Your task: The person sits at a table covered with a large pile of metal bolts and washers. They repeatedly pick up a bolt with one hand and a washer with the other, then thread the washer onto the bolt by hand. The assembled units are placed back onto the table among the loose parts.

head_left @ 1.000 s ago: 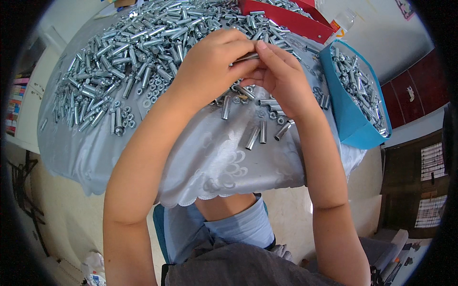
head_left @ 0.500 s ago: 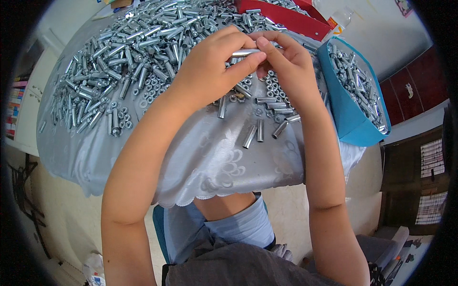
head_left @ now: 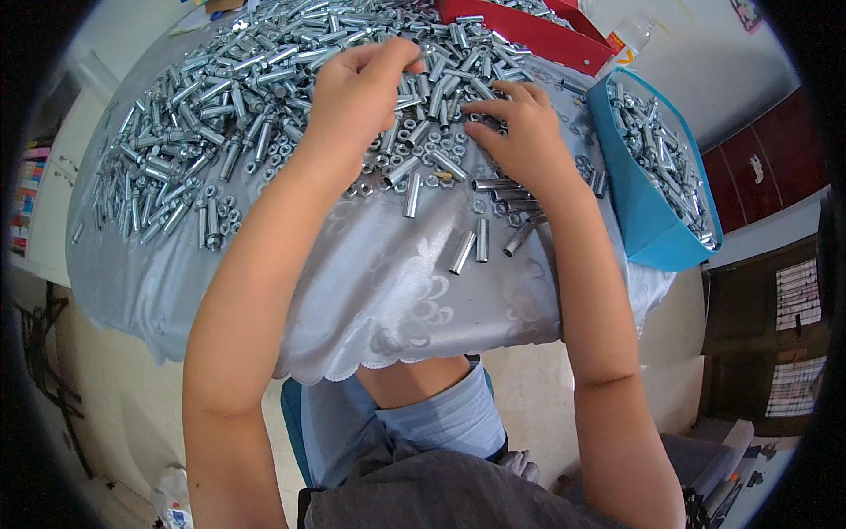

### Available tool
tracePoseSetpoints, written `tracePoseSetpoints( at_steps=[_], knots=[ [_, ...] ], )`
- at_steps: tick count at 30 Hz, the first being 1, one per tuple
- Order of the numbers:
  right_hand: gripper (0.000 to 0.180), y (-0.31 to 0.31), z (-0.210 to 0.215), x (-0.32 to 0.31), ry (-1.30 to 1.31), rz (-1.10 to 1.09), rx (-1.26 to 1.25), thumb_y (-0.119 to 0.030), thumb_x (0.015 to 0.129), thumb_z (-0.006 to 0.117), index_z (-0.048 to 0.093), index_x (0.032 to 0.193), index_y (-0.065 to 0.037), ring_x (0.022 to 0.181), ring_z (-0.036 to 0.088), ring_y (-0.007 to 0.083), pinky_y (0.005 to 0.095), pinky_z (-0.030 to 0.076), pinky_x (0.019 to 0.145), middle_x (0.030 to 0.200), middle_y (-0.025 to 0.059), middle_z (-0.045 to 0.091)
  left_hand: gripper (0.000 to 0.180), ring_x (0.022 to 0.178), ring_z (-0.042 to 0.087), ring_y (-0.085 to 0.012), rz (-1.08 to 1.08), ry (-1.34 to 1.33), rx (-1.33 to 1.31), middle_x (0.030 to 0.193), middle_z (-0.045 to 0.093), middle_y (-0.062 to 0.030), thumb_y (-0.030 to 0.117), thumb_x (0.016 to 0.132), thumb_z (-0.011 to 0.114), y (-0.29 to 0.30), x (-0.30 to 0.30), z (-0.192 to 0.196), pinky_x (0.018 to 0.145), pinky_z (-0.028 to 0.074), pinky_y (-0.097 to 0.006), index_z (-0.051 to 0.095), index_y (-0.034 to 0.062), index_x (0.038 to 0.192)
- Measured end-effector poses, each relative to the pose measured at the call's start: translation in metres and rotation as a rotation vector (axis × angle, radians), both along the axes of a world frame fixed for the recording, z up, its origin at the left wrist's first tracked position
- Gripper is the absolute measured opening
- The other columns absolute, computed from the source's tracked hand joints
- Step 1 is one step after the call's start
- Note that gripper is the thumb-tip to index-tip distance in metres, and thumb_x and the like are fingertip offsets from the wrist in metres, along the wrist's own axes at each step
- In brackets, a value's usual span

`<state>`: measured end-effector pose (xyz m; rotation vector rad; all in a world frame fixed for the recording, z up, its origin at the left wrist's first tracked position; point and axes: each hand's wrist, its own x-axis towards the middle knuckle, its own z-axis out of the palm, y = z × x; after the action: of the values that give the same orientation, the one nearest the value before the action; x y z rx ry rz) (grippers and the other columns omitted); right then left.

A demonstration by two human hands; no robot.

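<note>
My left hand (head_left: 357,101) is raised over the heap of metal sleeve anchors (head_left: 242,106), its fingers curled and thumb and forefinger close together. Whatever is in that hand, if anything, is hidden from view. To its right, my right hand (head_left: 524,132) hovers with fingers apart above small hex nuts (head_left: 458,138) and loose sleeves. No held part shows between its fingers. Between the hands and nearer to me lie a shiny metal sleeve (head_left: 411,195) and a pair of sleeves (head_left: 481,241) on the tablecloth.
A grey patterned tablecloth (head_left: 370,291) covers the round table. At the right edge stands a blue bin (head_left: 648,242) filled with metal anchors. Behind it are a red box (head_left: 538,37) and a clear plastic bottle (head_left: 630,37). A separate group of nuts (head_left: 231,214) lies at the left.
My hands, which met around a metal sleeve, have come apart. The left has moved up and left over the heap; the right has lowered slightly and opened. The sleeve no longer shows between them.
</note>
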<state>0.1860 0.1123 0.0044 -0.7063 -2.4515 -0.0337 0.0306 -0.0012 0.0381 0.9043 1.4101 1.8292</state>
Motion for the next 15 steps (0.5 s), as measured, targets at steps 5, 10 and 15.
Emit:
tracePoseSetpoints(
  at_steps=[5,10,15],
  knots=[
    [0.022,-0.0018,-0.0059,-0.0075,0.0,-0.056,0.024,-0.025,0.072,0.068,0.069,0.094,-0.022,0.113,0.042,0.035,0.0431,0.035,0.095,0.117,0.0136,0.054,0.024,0.041,0.021,-0.001,-0.025,0.044,-0.087,0.049,0.027,0.0101,0.025,0.083,0.055,0.0004,0.0038,-0.0042,0.039,0.019,-0.02,0.057,0.0012,0.081],
    [0.024,0.0023,-0.0043,-0.0078,-0.021,0.011,-0.052,-0.023,0.071,0.069,0.069,0.095,-0.021,0.112,0.042,0.0342,0.0443,0.034,0.094,0.117,0.0139,0.053,0.026,0.042,0.022,-0.0011,-0.099,0.013,-0.083,0.049,0.026,0.0101,0.026,0.083,0.055,0.0017,0.005,-0.0075,0.038,0.02,-0.019,0.057,0.0007,0.081],
    [0.021,-0.0037,-0.0049,-0.0098,0.003,0.027,-0.061,-0.021,0.07,0.069,0.068,0.091,-0.017,0.111,0.043,0.0331,0.0434,0.035,0.093,0.116,0.0139,0.052,0.028,0.042,0.022,-0.0014,-0.127,-0.086,-0.126,0.05,0.023,0.0096,0.028,0.082,0.055,0.0011,0.0022,-0.0066,0.038,0.02,-0.019,0.056,-0.0001,0.081]
  ],
)
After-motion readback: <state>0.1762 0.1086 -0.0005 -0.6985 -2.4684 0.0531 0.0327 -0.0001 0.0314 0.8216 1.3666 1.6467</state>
